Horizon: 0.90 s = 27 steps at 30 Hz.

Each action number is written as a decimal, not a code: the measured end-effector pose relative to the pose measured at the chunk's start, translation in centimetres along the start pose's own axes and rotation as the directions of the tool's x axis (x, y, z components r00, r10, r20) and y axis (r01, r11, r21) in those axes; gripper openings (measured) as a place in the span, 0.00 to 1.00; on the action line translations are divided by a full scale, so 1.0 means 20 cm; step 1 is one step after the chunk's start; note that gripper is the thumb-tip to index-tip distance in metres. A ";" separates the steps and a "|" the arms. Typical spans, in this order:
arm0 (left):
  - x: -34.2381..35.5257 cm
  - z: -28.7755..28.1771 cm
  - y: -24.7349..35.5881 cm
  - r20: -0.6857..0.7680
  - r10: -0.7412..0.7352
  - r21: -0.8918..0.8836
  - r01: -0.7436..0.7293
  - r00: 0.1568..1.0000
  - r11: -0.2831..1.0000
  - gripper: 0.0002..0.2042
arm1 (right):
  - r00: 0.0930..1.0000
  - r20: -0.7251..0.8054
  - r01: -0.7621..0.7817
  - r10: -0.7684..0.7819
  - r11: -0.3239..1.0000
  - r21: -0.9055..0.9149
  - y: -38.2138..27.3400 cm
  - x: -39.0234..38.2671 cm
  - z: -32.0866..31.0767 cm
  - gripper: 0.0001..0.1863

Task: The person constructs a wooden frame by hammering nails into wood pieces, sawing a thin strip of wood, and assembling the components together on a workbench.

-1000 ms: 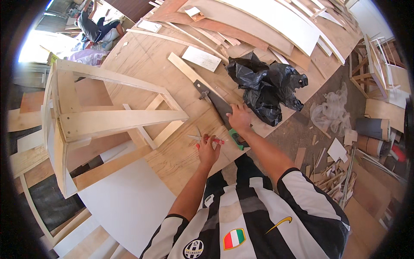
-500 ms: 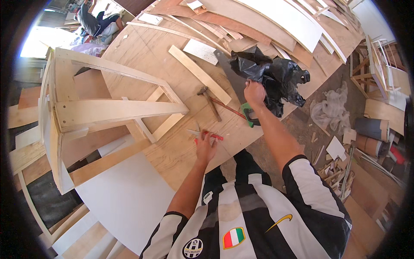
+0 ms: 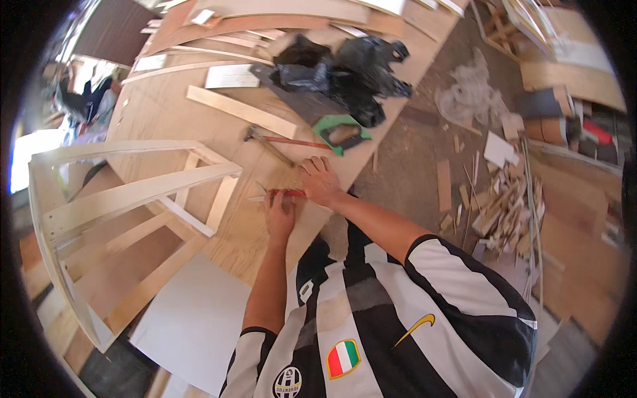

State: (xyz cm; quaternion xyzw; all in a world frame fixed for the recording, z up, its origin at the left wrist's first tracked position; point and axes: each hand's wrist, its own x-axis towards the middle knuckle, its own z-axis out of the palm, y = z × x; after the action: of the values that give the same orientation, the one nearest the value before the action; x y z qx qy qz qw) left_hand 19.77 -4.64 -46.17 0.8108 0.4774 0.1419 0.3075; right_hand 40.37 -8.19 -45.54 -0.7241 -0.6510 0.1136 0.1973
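My left hand is closed at the near edge of the wooden worktop, around red-handled scissors. Their pointed metal blades stick out to the left, slightly apart. Just right of it my right hand is open over the worktop, fingers stretched forward, its palm side hidden; the end of the red handle lies beside it. Beyond my hands lie a hammer with a wooden handle and a handsaw with a green handle. Crumpled black plastic bags partly cover the saw's blade.
A tapered wooden frame stands on the left, with a white panel near it. A pale wood strip and stacked boards lie farther back. Wood scraps and clear plastic litter the floor at right. A person sits far left.
My right hand has let go of the black bag and come back beside my left hand. The view has shifted, so the worktop appears farther left. My left hand stays at the scissors.
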 end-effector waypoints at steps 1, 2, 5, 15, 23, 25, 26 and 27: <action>0.00 0.00 -0.01 -0.043 0.056 0.031 -0.055 0.998 0.998 0.20 | 0.999 -0.004 -0.038 0.038 0.999 -0.007 -0.01 -0.07 0.00 0.24; -0.01 0.01 -0.03 -0.020 0.031 -0.003 -0.031 0.999 1.000 0.20 | 0.998 -0.042 -0.055 0.056 0.998 0.034 -0.02 -0.13 -0.01 0.24; 0.01 0.02 -0.11 -0.001 0.103 -0.003 -0.103 0.995 0.995 0.21 | 0.977 -0.197 -0.078 0.082 0.997 0.027 0.05 -0.30 0.05 0.24; -0.17 -0.08 -0.08 0.080 0.185 -0.067 -0.180 0.979 0.981 0.20 | 0.653 -0.437 -0.591 0.618 0.777 0.216 0.12 -1.05 -0.24 0.23; -0.63 0.29 0.28 0.386 0.231 -0.281 -0.125 0.893 0.952 0.15 | 0.503 -0.266 -0.759 0.822 0.568 0.320 -0.06 -1.61 -0.02 0.23; -0.81 0.48 0.30 0.456 0.304 -0.349 -0.145 0.836 0.926 0.15 | 0.554 -0.268 -0.725 0.788 0.615 0.310 -0.07 -1.73 0.12 0.22; -0.89 0.55 0.32 0.514 0.272 -0.352 -0.088 0.813 0.932 0.15 | 0.542 -0.269 -0.730 0.796 0.605 0.318 -0.08 -1.76 0.19 0.22; -0.95 0.63 0.31 0.520 0.270 -0.346 -0.090 0.810 0.934 0.15 | 0.554 -0.244 -0.727 0.796 0.606 0.322 -0.09 -1.78 0.25 0.22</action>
State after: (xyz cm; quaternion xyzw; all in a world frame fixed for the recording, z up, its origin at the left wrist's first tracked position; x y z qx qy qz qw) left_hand 20.98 -27.74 -50.79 0.8010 0.2587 -0.0008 0.5399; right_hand 32.11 -42.57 -52.44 -0.9204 -0.2094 0.1112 0.3107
